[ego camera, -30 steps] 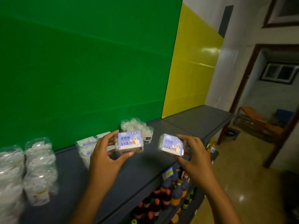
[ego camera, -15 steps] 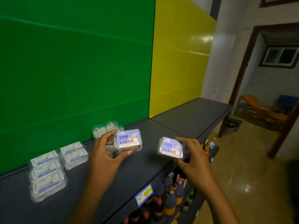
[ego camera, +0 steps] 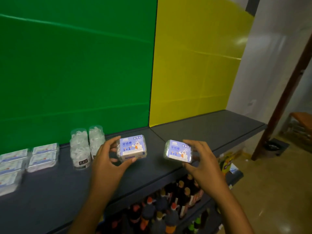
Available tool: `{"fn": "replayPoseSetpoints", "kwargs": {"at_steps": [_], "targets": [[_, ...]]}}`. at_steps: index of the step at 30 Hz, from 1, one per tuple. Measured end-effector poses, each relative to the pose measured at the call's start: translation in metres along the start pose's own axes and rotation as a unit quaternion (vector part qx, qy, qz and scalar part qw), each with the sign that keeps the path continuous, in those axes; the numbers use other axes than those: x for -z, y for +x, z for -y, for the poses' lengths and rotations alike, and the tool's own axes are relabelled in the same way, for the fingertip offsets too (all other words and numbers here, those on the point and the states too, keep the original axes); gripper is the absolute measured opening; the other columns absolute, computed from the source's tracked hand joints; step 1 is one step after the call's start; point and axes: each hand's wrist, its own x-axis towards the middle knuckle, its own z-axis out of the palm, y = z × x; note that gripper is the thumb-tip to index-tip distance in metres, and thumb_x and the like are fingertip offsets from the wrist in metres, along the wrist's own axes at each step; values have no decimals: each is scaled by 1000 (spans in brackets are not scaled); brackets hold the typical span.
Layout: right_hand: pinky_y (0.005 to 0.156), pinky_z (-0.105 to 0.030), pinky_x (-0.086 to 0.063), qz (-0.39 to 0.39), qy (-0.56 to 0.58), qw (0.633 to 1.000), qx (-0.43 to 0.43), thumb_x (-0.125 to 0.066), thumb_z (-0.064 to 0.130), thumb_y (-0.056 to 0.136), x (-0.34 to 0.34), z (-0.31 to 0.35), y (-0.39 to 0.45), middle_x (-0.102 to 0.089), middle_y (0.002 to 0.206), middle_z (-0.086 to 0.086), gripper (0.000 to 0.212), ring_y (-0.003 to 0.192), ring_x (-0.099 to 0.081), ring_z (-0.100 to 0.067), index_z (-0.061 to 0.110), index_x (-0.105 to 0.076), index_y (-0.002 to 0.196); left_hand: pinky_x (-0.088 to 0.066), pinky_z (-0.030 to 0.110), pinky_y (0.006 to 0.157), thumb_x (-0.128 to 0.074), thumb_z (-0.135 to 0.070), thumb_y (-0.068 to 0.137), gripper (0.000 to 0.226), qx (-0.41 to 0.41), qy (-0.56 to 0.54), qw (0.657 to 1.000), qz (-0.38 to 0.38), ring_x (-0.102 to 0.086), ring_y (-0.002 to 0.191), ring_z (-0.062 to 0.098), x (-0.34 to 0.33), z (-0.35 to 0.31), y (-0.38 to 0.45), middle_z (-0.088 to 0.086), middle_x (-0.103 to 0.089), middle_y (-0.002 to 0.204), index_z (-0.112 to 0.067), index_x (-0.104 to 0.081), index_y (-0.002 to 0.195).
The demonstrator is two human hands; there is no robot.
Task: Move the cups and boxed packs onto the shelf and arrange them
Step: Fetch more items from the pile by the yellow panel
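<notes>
Dark grey shelf top (ego camera: pixel 211 130) runs from the lower left to the far right, backed by a green panel (ego camera: pixel 76 65) and a yellow panel (ego camera: pixel 194 65). Nearest the camera, on the lower shelf under the front edge, stand rows of dark bottles (ego camera: pixel 168 208) with orange and red caps; their number cannot be told.

Above the front part of the shelf top, two hands each hold one boxed pack. The left hand (ego camera: pixel 108 164) grips the left pack (ego camera: pixel 132 147) between thumb below and fingers at its left side, blue label facing the camera. The right hand (ego camera: pixel 202 161) pinches the right pack (ego camera: pixel 178 151) from its right side, fingers above and thumb beneath. The two packs are apart, side by side; whether either touches the surface cannot be told.

Further back and to the left, two clear cups (ego camera: pixel 79 147) filled with white pieces stand upright, touching each other, close to the green panel. At the far left lie more packs (ego camera: pixel 43 156) in flat stacks of about two columns, blurred, so an exact count is not possible.
</notes>
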Motion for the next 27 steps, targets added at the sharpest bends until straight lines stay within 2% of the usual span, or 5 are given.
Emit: {"fn": "replayPoseSetpoints", "kwargs": {"at_steps": [4, 10, 15, 22, 27], "targets": [[85, -1, -36, 32, 0, 999, -1, -76, -10, 64, -4, -32, 8, -52, 116, 14, 70, 107, -52, 12, 26, -60, 122, -51, 13, 68, -88, -11, 60, 71, 32, 36, 999, -3, -57, 96, -7, -21, 10, -10, -9, -61, 114, -27, -56, 122], [81, -5, -44, 55, 56, 997, -2, -76, -11, 65, -26, -69, 54, -55, 116, 10, 69, 102, -57, 4, 27, -60, 120, -44, 3, 69, -88, -13, 61, 71, 40, 125, 990, -45, -57, 91, 2, -46, 20, 20, -7, -60, 110, -20, -55, 123], [78, -3, -44, 91, 95, 991, 16, -75, -14, 66, -61, -90, 98, -55, 115, 8, 65, 102, -56, 10, 20, -61, 119, -49, 31, 88, -87, -15, 63, 73, 49, 184, 979, -70, -59, 104, 17, -63, 49, 57, -1, -62, 117, -16, -52, 127], [78, 0, -40, 124, 88, 986, 73, -76, -11, 67, -97, -109, 184, -55, 115, 4, 64, 102, -52, 16, 21, -61, 120, -45, 31, 89, -83, -15, 67, 61, 83, 230, 966, -79, -59, 107, 24, -88, 78, 120, 6, -63, 116, -13, -55, 122], [76, -1, -43, 131, 115, 981, 88, -77, -10, 69, -127, -122, 224, -53, 115, 8, 65, 103, -51, 14, 21, -60, 123, -43, 32, 94, -83, -13, 66, 70, 136, 259, 954, -65, -57, 113, 25, -96, 107, 152, 9, -61, 123, -11, -51, 129]]}}
